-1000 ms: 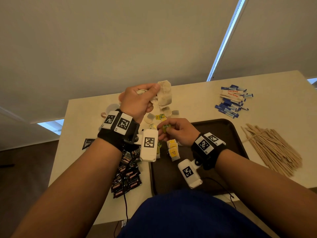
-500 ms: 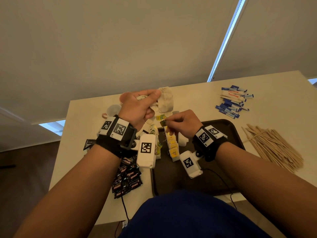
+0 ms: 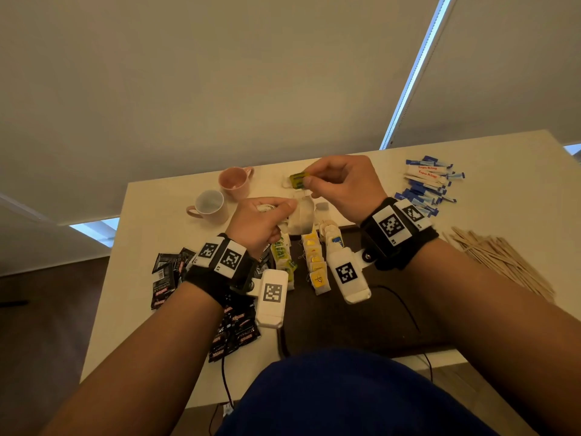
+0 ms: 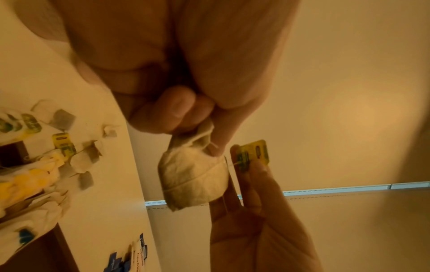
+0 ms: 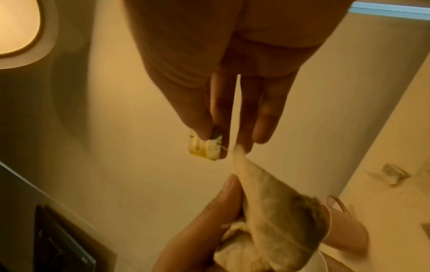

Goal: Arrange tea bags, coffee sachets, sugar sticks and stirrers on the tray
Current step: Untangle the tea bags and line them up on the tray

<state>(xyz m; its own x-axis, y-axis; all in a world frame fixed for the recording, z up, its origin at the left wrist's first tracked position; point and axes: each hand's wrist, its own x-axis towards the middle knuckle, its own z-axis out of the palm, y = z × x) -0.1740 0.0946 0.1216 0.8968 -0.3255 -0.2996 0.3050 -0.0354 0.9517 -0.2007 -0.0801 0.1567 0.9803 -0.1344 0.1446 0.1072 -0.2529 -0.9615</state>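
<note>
My left hand (image 3: 267,217) grips a bunch of white tea bags (image 3: 301,217) above the table's far middle; one bag (image 4: 194,176) hangs from its fingers. My right hand (image 3: 333,180) pinches that bag's yellow-green paper tag (image 3: 298,180) between thumb and forefinger, raised just beyond the left hand; a thin string joins tag (image 5: 204,147) and bag (image 5: 279,202). On the dark brown tray (image 3: 361,322) rows of tea bags with green (image 3: 283,256), yellow (image 3: 316,265) and blue (image 3: 334,239) tags lie at its far left end.
Black coffee sachets (image 3: 235,328) are heaped left of the tray. Blue and white sugar sticks (image 3: 427,187) lie at the far right, wooden stirrers (image 3: 500,259) to the tray's right. Two pink mugs (image 3: 220,193) stand at the back left. Loose tea bags (image 4: 76,150) lie on the table.
My right hand has lifted from the tray's tea bag rows and now pinches a tag up by the left hand's bunch. The left hand has lowered slightly. The view has shifted, showing the mugs.
</note>
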